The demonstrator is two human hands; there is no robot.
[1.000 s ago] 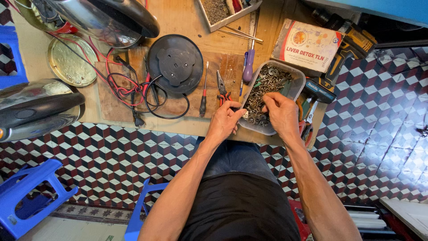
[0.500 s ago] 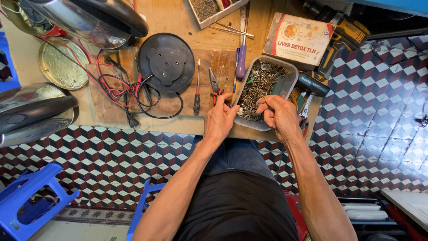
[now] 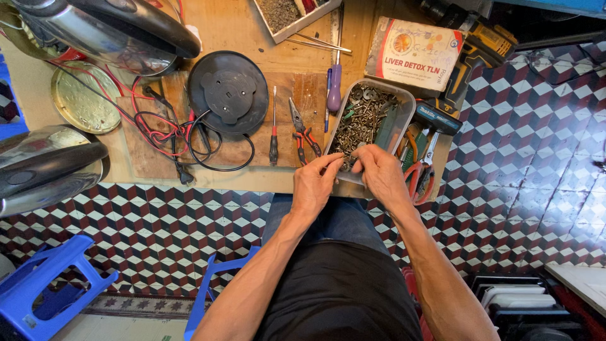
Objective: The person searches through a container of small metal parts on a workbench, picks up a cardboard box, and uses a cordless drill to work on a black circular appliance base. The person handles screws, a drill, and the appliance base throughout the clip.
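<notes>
We have both hands at the near end of the grey plastic tray [image 3: 398, 129] that sits right of centre in the frame, on the wooden bench [image 3: 252, 25]. The tray is heaped with small screws and metal bits [image 3: 363, 120]. Our left hand [image 3: 314, 186] and right hand [image 3: 380, 175] meet over the tray's near rim, fingers [image 3: 333, 160] drawn together as if pinching a small piece between them; what they pinch is too small to make out, so we cannot tell whether anything is really gripped.

We judge the hardware to be hard, light piece by piece, and apt to slip or roll, so a fingertip pinch on the shank or head suits it best. The full tray is likely heavy for its thin walls, which may flex; we would take it by both long sides, not one corner.

Just left of the tray lie red-handled pliers [image 3: 303, 134], a slim screwdriver [image 3: 273, 129] and a purple-handled screwdriver [image 3: 334, 85]. Further left is a round black base plate [image 3: 228, 91] with its cord. A flat printed box [image 3: 413, 53] lies in the upper right, with a yellow cordless drill [image 3: 470, 53] beside it.
</notes>
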